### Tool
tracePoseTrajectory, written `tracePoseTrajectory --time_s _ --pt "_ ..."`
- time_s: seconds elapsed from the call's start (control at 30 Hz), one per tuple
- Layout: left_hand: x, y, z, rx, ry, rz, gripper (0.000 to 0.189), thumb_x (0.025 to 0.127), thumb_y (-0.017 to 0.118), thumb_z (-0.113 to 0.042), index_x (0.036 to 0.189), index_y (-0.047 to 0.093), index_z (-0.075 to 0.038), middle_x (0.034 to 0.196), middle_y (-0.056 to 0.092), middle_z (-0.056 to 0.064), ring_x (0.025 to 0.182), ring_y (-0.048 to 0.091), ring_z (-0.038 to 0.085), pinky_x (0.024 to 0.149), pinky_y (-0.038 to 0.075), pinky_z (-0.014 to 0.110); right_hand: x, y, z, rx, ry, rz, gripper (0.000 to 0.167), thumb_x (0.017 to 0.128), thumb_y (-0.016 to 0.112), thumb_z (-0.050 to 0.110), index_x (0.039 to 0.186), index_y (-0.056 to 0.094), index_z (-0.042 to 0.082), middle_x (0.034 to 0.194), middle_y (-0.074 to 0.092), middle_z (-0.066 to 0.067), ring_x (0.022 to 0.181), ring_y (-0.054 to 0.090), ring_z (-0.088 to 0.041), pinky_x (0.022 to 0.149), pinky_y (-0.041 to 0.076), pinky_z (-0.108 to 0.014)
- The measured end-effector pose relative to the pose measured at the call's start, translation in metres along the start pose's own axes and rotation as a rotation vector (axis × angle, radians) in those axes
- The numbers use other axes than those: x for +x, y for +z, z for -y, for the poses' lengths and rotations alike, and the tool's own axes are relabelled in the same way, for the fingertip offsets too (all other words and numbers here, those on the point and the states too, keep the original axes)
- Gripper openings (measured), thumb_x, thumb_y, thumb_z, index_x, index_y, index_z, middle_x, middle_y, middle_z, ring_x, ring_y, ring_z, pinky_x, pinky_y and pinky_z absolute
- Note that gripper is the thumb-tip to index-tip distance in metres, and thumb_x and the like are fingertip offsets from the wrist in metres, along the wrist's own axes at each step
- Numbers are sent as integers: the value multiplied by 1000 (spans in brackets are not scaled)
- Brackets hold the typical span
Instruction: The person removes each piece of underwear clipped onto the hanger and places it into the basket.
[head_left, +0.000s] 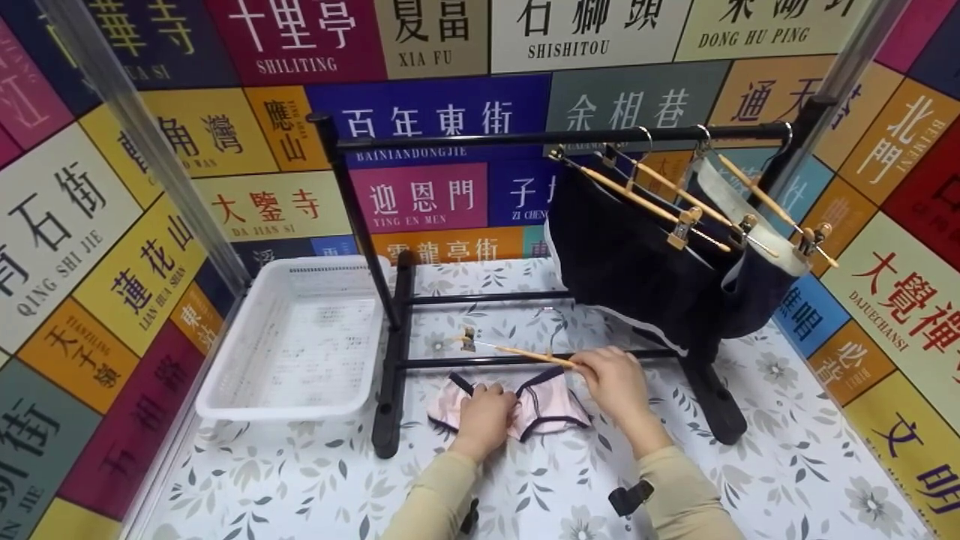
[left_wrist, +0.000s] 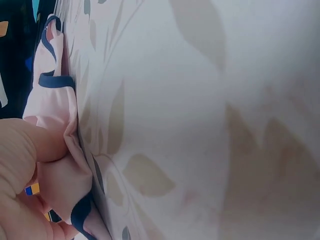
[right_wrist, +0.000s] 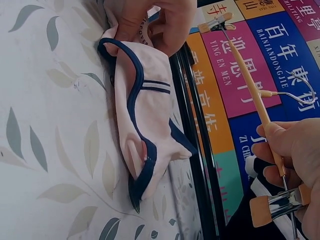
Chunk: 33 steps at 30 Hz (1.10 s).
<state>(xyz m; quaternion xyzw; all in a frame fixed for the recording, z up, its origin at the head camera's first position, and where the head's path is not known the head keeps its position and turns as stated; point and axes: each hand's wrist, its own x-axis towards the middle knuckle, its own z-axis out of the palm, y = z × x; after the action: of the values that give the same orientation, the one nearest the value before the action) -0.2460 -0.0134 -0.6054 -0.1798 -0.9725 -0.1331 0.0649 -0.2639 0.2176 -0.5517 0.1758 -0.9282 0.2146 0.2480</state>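
Pale pink underpants [head_left: 553, 403] with dark navy trim lie on the flower-patterned cloth, in front of the rack's lower bars. My left hand [head_left: 486, 415] grips them near their left side; its thumb [left_wrist: 42, 142] presses into the pink fabric in the left wrist view. A wooden clip hanger [head_left: 529, 352] is held by one end in my right hand [head_left: 616, 382], just above the underpants and apart from them. The right wrist view shows the hanger's metal hook [right_wrist: 300, 95] and a clip [right_wrist: 280, 206] close to my right fingers.
A black rack [head_left: 465, 140] stands ahead, with dark shorts [head_left: 622, 247] and another dark garment [head_left: 757, 300] on clip hangers at its right. To the left sits a white plastic basket [head_left: 214, 382]. Printed panels [head_left: 431, 196] form the walls.
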Motion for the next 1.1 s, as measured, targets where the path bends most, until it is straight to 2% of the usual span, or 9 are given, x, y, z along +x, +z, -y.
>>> tracePoseTrajectory --time_s 0.13,0.37,0.67,0.87,1.1 --pt "0 2 3 13 36 -39 6 84 73 -16 84 68 -14 91 64 5 88 58 30 65 51 44 0 -1 -1 -8 4 -5 11 85 77 15 96 77 18 93 73 0 83 62 -26 75 45 -45" --pt "-2 2 7 -22 68 -85 16 74 73 -3 71 62 -14 81 62 5 79 57 28 64 50 39 0 -3 -2 -1 5 -7 11 86 77 16 96 77 17 94 73 1 83 62 -25 76 45 -44" --pt "-1 -3 13 -52 49 -100 17 70 72 3 74 66 -12 80 62 5 78 58 28 72 51 39 0 -6 -3 0 10 1 11 86 76 16 97 77 18 96 74 1 84 62 -25 78 45 -44" --pt "2 -14 19 -71 37 -122 18 68 74 2 72 64 -12 79 62 5 79 60 30 75 51 40 2 -9 -4 -9 22 14 11 87 76 17 98 77 18 96 73 1 86 62 -26 80 45 -46" --pt "7 -35 29 -73 38 -157 18 68 76 0 74 64 -11 82 63 6 82 60 30 82 50 41 4 -15 -5 -28 38 32 12 89 74 21 101 77 18 99 73 1 91 63 -26 84 45 -48"
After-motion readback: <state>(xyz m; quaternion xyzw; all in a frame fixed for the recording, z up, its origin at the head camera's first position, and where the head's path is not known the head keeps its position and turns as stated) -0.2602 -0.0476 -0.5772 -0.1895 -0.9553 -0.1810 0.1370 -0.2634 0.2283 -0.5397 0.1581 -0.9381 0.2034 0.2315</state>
